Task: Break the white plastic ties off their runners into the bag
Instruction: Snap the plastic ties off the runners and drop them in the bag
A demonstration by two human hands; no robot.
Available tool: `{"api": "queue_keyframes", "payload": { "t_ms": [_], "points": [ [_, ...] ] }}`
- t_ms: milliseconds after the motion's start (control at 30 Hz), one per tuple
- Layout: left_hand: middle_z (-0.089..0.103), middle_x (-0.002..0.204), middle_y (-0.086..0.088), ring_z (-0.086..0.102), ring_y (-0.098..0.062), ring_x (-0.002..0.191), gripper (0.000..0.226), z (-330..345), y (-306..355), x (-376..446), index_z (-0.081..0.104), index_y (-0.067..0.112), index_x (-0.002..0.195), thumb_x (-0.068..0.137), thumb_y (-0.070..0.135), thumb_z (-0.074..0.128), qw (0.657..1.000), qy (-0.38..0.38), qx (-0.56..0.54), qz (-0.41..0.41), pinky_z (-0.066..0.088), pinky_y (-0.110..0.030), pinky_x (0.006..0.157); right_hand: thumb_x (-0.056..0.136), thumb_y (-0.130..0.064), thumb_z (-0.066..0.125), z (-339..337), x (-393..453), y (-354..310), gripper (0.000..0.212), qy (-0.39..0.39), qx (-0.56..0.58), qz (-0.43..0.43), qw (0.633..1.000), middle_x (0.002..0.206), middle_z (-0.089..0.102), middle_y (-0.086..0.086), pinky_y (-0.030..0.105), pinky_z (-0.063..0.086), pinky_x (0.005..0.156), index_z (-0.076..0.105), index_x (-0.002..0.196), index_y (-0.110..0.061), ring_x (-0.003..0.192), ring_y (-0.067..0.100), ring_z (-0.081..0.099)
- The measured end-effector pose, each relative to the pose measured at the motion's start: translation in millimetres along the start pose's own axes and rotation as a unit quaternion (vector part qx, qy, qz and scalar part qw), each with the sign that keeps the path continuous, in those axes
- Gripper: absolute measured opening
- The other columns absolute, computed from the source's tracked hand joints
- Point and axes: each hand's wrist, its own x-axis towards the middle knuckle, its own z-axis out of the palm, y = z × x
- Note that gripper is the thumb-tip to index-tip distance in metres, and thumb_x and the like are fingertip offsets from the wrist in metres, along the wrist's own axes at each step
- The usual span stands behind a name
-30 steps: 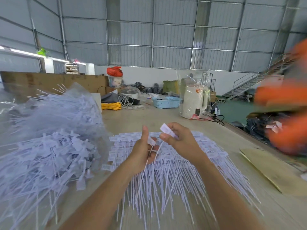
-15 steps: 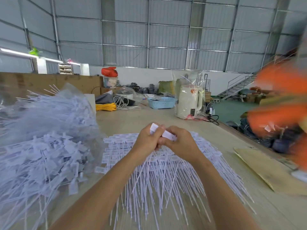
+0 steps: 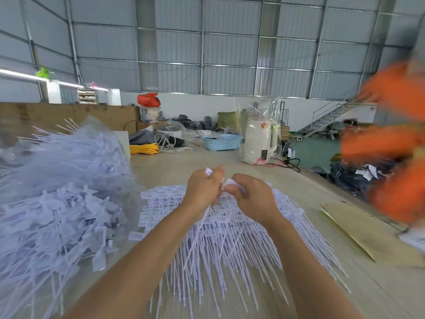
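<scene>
Leftmost, a clear bag (image 3: pixel 69 157) is lying on the wooden table (image 3: pixel 379 295), bulging with loose white ties (image 3: pixel 59 217) that are spilling toward the near edge. Just beside it, a fanned pile of ties still on their runners (image 3: pixel 230 245) is spreading across the middle of the table. Above that pile, the left hand (image 3: pixel 202 189) is pinching a white tag between thumb and curled fingers, while the right hand (image 3: pixel 250 196) is gripping another tag close beside it, knuckles nearly touching. Farther right, a cardboard sheet (image 3: pixel 358 233) is lying flat, and something orange (image 3: pixel 395 139) is blurring past the edge.
</scene>
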Motion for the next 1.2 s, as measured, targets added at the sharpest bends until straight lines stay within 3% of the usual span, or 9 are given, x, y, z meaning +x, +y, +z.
{"api": "queue_keyframes", "payload": {
  "t_ms": [200,333,433,533,767,933,1033,1100,1200],
  "points": [
    [0.038,0.038,0.008,0.025,-0.006,0.029,0.039,-44.4,31.4,-3.0,0.046,0.015,0.065,0.094,0.041,0.052,1.0,-0.014,-0.017,-0.013,0.019,-0.011,0.032,0.092,-0.028,0.055,-14.5,-5.4,36.6,0.042,0.109,0.151,0.155,0.97,0.056,0.027,-0.005,0.022,0.02,0.049,0.03,0.059,-0.02,0.049,0.006,0.024],
    [0.049,0.049,0.003,0.033,-0.006,0.03,0.041,-105.0,22.9,1.4,0.054,0.013,0.068,0.089,0.048,0.059,0.983,0.049,0.172,-0.038,0.026,-0.015,0.034,0.092,-0.029,0.056,-8.0,-3.4,27.0,0.045,0.117,0.194,0.144,0.963,0.056,0.024,-0.005,0.026,0.017,0.053,0.029,0.057,-0.019,0.052,0.011,0.023],
    [0.067,0.083,-0.009,0.062,-0.019,0.063,0.041,-167.7,2.8,0.2,0.063,0.009,0.103,0.088,0.047,0.06,0.922,0.089,0.371,-0.07,0.049,-0.026,0.054,0.093,-0.03,0.055,-10.1,-8.2,34.9,0.044,0.138,0.219,0.148,0.955,0.06,0.022,0.004,0.03,0.015,0.058,0.029,0.061,-0.016,0.058,0.016,0.022],
    [0.054,0.132,-0.013,0.05,-0.029,0.121,0.057,-225.0,-18.1,-5.3,0.054,0.008,0.126,0.091,0.053,0.051,0.805,0.128,0.573,-0.085,0.042,-0.037,0.095,0.093,-0.03,0.054,-8.0,-8.7,40.0,0.046,0.162,0.252,0.164,0.94,0.062,0.028,0.01,0.03,0.019,0.057,0.034,0.063,-0.002,0.059,0.018,0.026],
    [0.045,0.126,-0.014,0.05,-0.034,0.114,0.063,-275.4,-44.6,-5.2,0.052,0.018,0.124,0.088,0.067,0.038,0.67,0.159,0.715,-0.121,0.045,-0.043,0.095,0.091,-0.031,0.059,0.1,-4.3,40.8,0.034,0.176,0.353,0.246,0.886,0.068,0.036,0.011,0.024,0.026,0.049,0.05,0.072,-0.005,0.057,0.018,0.029],
    [0.046,0.134,-0.011,0.044,-0.034,0.123,0.086,-280.8,-56.5,1.0,0.041,0.025,0.133,0.074,0.084,0.021,0.659,0.188,0.717,-0.127,0.036,-0.051,0.099,0.093,-0.027,0.057,-4.3,-8.7,36.3,0.042,0.169,0.369,0.23,0.884,0.067,0.033,0.013,0.029,0.023,0.054,0.047,0.07,0.007,0.061,0.021,0.027],
    [0.044,0.138,-0.015,0.042,-0.039,0.126,0.09,-282.4,-59.1,8.4,0.033,0.025,0.14,0.072,0.084,0.033,0.683,0.172,0.696,-0.143,0.035,-0.051,0.103,0.093,-0.027,0.055,-8.5,-8.2,32.0,0.043,0.175,0.365,0.211,0.89,0.064,0.032,0.012,0.029,0.023,0.054,0.043,0.069,0.007,0.06,0.02,0.027],
    [0.044,0.137,-0.017,0.043,-0.038,0.126,0.089,-279.8,-55.8,13.0,0.03,0.017,0.139,0.076,0.076,0.048,0.714,0.127,0.67,-0.158,0.036,-0.046,0.104,0.093,-0.027,0.054,-12.0,-6.2,28.2,0.044,0.194,0.371,0.195,0.887,0.062,0.031,0.011,0.029,0.023,0.053,0.041,0.069,0.008,0.058,0.019,0.026],
    [0.051,0.127,-0.006,0.049,-0.026,0.122,0.066,-261.7,-40.2,15.4,0.042,0.013,0.128,0.087,0.065,0.044,0.68,0.046,0.717,-0.146,0.039,-0.031,0.099,0.094,-0.025,0.053,-18.0,-3.2,19.2,0.042,0.227,0.384,0.167,0.879,0.058,0.03,0.009,0.029,0.023,0.052,0.039,0.063,-0.001,0.055,0.017,0.026]
  ]
}}
